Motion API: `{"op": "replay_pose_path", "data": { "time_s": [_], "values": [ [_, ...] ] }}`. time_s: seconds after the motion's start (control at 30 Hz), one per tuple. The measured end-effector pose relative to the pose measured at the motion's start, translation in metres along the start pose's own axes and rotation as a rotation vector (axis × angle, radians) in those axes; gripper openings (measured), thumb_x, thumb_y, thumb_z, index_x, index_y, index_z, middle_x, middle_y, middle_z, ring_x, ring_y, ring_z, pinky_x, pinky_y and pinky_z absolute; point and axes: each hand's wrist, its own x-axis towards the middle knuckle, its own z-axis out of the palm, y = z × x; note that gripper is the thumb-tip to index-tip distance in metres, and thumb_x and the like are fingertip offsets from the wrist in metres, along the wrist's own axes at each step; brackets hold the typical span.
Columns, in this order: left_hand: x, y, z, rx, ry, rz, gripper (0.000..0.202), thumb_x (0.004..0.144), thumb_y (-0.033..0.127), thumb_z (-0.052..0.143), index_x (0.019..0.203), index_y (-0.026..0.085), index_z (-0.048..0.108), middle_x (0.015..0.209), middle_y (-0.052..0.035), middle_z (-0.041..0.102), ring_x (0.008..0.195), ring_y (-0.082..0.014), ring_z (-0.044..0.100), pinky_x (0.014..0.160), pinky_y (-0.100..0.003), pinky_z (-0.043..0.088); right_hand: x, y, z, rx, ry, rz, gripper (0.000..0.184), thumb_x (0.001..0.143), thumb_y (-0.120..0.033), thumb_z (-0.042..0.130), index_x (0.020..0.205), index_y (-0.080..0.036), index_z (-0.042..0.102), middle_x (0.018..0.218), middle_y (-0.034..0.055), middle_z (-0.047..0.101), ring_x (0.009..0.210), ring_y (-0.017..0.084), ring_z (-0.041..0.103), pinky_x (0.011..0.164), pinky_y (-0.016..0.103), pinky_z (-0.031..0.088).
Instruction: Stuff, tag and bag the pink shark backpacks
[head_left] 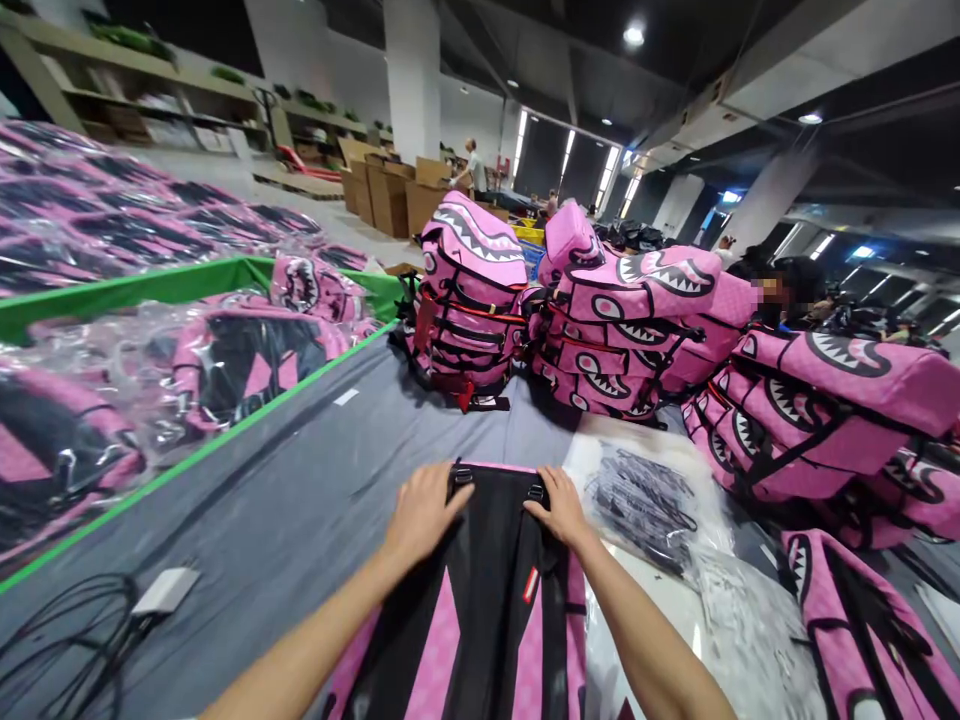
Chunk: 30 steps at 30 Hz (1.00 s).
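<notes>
A pink and black backpack (487,600) lies in front of me with its black back side and straps facing up. My left hand (424,508) is closed around its far left corner, the thumb lying on the black fabric beside a strap buckle. At the far right corner, my right hand (561,506) grips the same backpack, with its thumb near the other buckle. The fingertips of both hands curl over the far edge and are partly hidden. A small red label (530,585) shows on the right strap.
Several pink shark-mouth backpacks (480,260) stand along the table's (292,490) far side and right. Plastic bags (645,495) lie right of my hands. A white adapter (166,590) with black cables sits at left. Beyond a green edge (187,462) are plastic-wrapped backpacks (255,360).
</notes>
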Motion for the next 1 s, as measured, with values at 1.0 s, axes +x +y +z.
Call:
{"op": "replay_pose_path", "data": {
  "time_s": [1.0],
  "values": [
    [0.021, -0.074, 0.110, 0.223, -0.099, 0.228, 0.035, 0.093, 0.033, 0.040, 0.096, 0.014, 0.069, 0.100, -0.0184, 0.070, 0.098, -0.0347, 0.064, 0.093, -0.052, 0.051, -0.029, 0.002, 0.094, -0.100, -0.025, 0.068, 0.029, 0.095, -0.036, 0.066, 0.119, -0.020, 0.065, 0.113, 0.0116, 0.071, 0.107, 0.029, 0.066, 0.095, 0.046, 0.054]
  ]
}}
